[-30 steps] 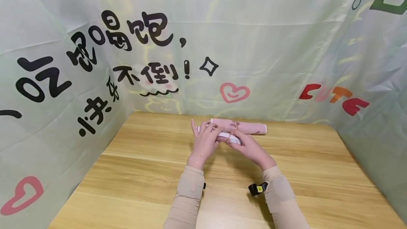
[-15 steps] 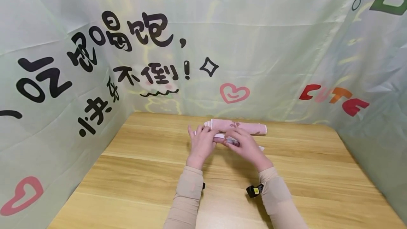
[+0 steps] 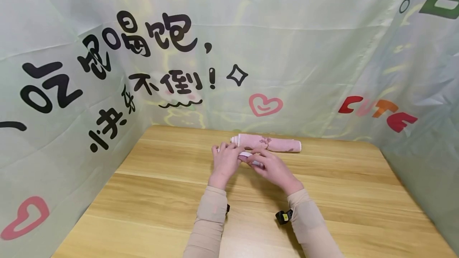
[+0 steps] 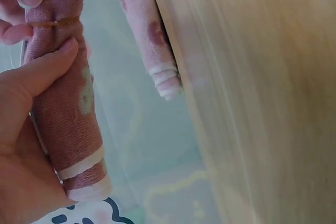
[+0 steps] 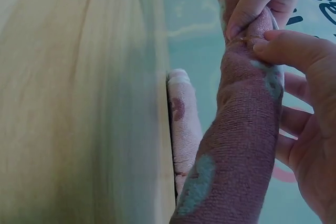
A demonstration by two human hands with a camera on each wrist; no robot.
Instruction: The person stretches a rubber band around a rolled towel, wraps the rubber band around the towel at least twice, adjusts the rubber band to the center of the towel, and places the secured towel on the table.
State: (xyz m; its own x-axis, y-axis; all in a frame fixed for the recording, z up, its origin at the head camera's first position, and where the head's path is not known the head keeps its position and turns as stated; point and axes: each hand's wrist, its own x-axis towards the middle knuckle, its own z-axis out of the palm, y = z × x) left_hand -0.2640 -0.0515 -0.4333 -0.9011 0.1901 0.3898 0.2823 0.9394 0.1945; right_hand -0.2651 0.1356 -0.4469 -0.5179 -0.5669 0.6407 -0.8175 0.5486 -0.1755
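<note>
A rolled towel (image 4: 68, 124), dusky pink with pale green patches and white bands near its end, is held between both hands over the table. Around its middle runs a thin brownish rubber band (image 4: 58, 23). My left hand (image 3: 225, 164) grips the roll, its thumb lying along the towel just beside the band. With thumb and fingertips, my right hand (image 3: 274, 168) pinches the towel at the band; its other fingers lie behind the roll in the right wrist view. Much of the roll is covered by the hands in the head view.
A second rolled pink towel (image 3: 283, 145), also tied with a band, lies near the back edge of the wooden table (image 3: 161, 194), just beyond the hands. Printed fabric curtains (image 3: 308, 63) stand close around the back and sides.
The right hand has shifted left and slightly down along the roll. The left hand has moved a little left. The far towel has stayed in place.
</note>
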